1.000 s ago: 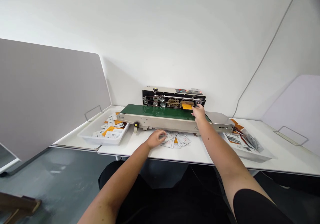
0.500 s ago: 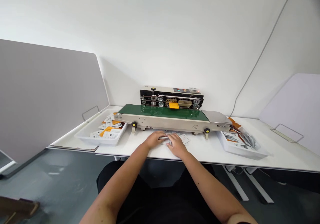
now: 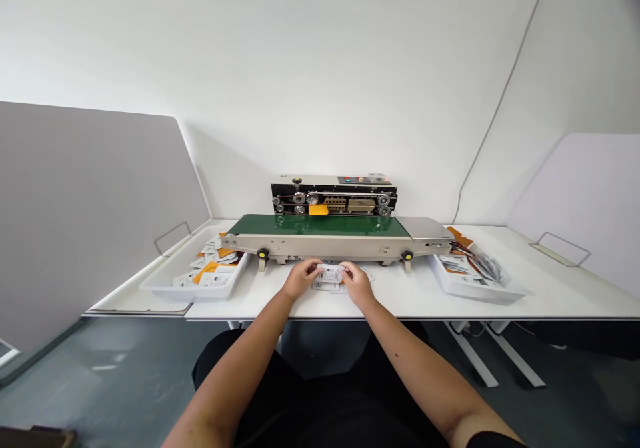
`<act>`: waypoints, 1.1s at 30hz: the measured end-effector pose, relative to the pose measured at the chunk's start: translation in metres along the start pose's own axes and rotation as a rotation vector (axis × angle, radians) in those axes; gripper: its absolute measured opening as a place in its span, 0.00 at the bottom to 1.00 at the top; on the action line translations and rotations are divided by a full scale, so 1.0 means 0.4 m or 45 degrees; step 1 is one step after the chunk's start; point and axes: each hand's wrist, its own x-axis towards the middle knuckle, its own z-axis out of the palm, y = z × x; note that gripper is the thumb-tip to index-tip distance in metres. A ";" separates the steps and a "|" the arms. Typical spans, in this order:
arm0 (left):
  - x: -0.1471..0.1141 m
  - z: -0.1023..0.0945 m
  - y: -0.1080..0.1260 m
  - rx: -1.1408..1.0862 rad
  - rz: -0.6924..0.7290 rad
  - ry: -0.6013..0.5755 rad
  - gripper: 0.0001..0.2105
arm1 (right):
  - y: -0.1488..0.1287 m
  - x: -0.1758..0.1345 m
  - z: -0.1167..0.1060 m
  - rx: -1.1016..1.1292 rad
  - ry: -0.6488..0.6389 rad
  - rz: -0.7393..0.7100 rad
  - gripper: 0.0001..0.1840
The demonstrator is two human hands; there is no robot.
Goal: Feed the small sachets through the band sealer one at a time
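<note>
Between my two hands a small white printed packet [image 3: 329, 273] is held by its left and right ends, just above the table. My left hand [image 3: 302, 278] pinches the left end. At the right end the fingers of my right hand [image 3: 357, 282] are closed on it. Beneath it, more white packets [image 3: 327, 288] lie on the table, partly hidden by the held one and my hands. Behind them stands a band sealing machine [image 3: 334, 198] with a green conveyor belt [image 3: 325, 225]. An orange packet [image 3: 318, 210] sits in its sealing rollers, left of the middle.
A white tray [image 3: 187, 293] of orange and white packets stands at the left end of the conveyor. Another tray [image 3: 480, 293] with packets is at the right end. Grey partition panels [image 3: 90, 215] flank the white table [image 3: 400, 305].
The orange packet in the sealer has travelled left along the rollers. My hands have moved slightly apart, and a packet face now shows between them. The view has shifted a little.
</note>
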 end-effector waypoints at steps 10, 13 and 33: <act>0.001 0.005 0.003 -0.449 -0.164 -0.081 0.19 | 0.021 -0.010 0.008 0.238 -0.072 0.102 0.18; -0.006 0.003 0.008 -0.495 -0.208 -0.171 0.21 | 0.013 -0.014 0.006 0.166 -0.144 0.094 0.18; -0.015 -0.011 0.014 -0.369 -0.159 -0.281 0.20 | 0.059 0.460 -0.538 0.305 1.005 0.407 0.21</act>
